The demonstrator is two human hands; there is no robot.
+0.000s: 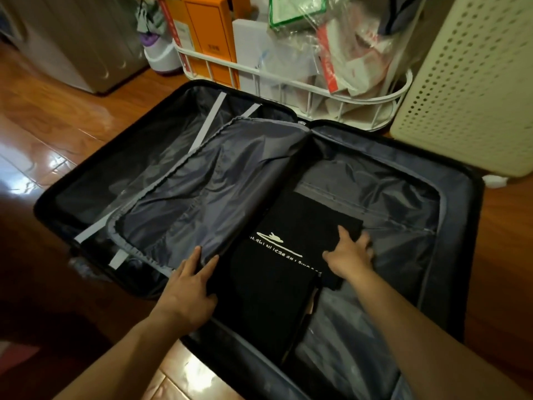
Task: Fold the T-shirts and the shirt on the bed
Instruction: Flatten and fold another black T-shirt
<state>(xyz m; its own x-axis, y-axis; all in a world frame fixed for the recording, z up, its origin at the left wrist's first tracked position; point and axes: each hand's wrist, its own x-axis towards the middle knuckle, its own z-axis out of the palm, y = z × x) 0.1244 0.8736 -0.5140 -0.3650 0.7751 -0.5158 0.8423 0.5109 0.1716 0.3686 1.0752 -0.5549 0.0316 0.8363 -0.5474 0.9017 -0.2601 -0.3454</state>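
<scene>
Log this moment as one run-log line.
stage: packing | folded black T-shirt in open suitcase | left hand flat on its edge | right hand presses it

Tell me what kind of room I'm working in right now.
Probably a bedroom or storage corner at home: an open suitcase lies on a glossy wood floor, a white wire basket of boxes and bags stands behind it, and a perforated cream hamper sits alongside. No bed is in view.
</scene>
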